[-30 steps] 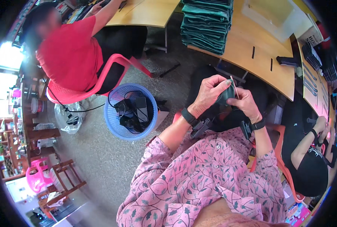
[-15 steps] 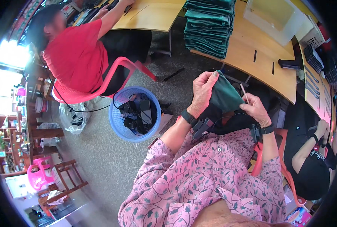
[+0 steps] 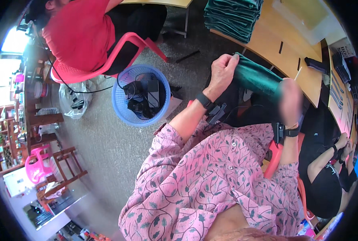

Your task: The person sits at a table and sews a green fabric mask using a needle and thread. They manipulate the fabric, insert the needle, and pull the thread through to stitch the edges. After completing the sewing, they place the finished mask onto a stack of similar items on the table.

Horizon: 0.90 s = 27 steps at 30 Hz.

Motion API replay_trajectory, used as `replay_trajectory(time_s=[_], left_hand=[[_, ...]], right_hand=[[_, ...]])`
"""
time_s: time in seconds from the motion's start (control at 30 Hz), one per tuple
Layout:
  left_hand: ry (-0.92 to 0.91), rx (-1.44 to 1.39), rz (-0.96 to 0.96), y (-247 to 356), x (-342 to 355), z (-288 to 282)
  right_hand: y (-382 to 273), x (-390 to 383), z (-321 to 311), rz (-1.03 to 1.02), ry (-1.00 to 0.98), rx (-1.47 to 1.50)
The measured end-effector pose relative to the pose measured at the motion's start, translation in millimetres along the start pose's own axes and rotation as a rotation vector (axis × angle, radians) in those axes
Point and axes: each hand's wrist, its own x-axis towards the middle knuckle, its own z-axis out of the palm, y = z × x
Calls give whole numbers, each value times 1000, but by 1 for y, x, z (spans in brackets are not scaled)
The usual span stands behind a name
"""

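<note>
A piece of dark green velvet cloth (image 3: 257, 76) is stretched between my two hands, above my lap. My left hand (image 3: 222, 74) pinches its upper left end between thumb and fingers. At the other end is my right hand (image 3: 290, 102), its fingers blurred, with the cloth drawn out to it. A thin pale stick (image 3: 298, 74) juts up from that hand; its lower part is lost in the blur. Beyond my hands, a tall stack of folded green velvet pieces (image 3: 232, 20) stands on the wooden table (image 3: 285, 32).
A blue plastic basket (image 3: 120, 106) with black devices and cables stands on the floor to my left. Past it, a person in red (image 3: 80, 36) sits on a red plastic chair (image 3: 124, 48). Another person in black (image 3: 327, 180) works close by on my right.
My hands have moved apart, the right one outward to the right, and the cloth between them is now spread longer. The view has shifted, so the basket and stack appear higher.
</note>
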Motion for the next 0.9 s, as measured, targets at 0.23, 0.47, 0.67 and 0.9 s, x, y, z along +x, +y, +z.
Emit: replay_trajectory(time_s=[0.23,0.47,0.67,0.9], left_hand=[[66,-140,-62,5,2,0],[-81,-233,-28,3,2,1],[-252,-357,-166,17,-6,6],[-112,-310,-101,6,1,-3]], right_hand=[[-2,4,9,-65,-17,19],[7,14,-8,10,-36,174],[-1,10,-11,51,-65,74],[-12,7,-5,22,-150,-118]])
